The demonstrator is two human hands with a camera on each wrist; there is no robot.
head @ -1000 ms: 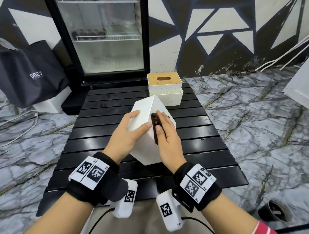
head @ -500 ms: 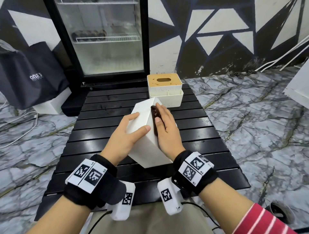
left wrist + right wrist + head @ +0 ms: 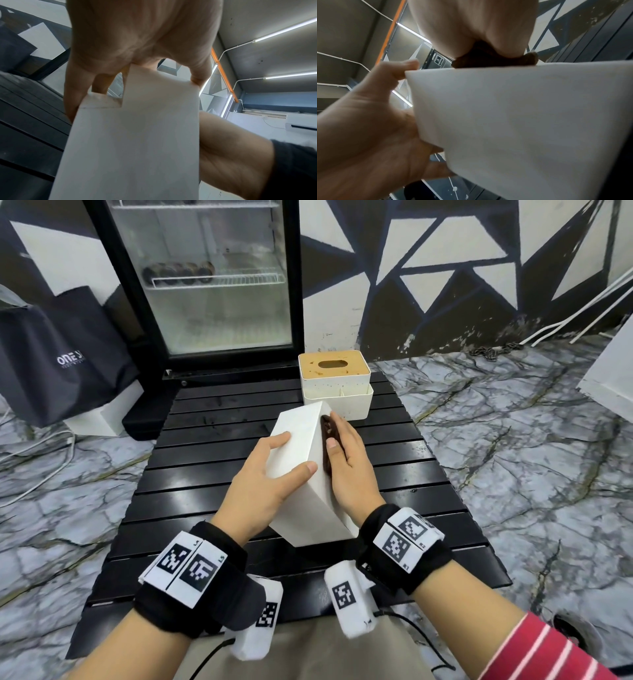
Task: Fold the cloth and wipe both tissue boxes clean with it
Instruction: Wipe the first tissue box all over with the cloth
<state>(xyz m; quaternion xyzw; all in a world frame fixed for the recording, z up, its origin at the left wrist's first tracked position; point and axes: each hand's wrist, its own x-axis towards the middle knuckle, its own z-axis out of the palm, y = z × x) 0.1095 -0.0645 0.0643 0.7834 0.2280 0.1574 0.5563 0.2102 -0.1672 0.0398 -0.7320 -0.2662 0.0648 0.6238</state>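
A plain white tissue box [image 3: 298, 484] stands tilted on the black slatted table [image 3: 212, 474]. My left hand [image 3: 296, 451] grips it, fingers on its left face and thumb on the near face. My right hand [image 3: 337, 433] presses a folded dark brown cloth [image 3: 326, 436] flat against the box's right face, near its far upper end. The right wrist view shows the cloth [image 3: 488, 60] squeezed between my palm and the box [image 3: 522, 115]. The left wrist view shows the box [image 3: 137, 135] under my fingers. A second white tissue box with a stained wooden lid [image 3: 334, 366] sits at the table's far edge.
A glass-door fridge [image 3: 212, 285] stands just behind the table. A dark bag [image 3: 61, 354] rests on a white block at the left. Marble-pattern floor [image 3: 513, 440] surrounds the table, and a white object [image 3: 613, 378] juts in at the right.
My right hand has slid the cloth up the box's right face toward its far end. My left hand keeps its grip and the box has barely shifted.
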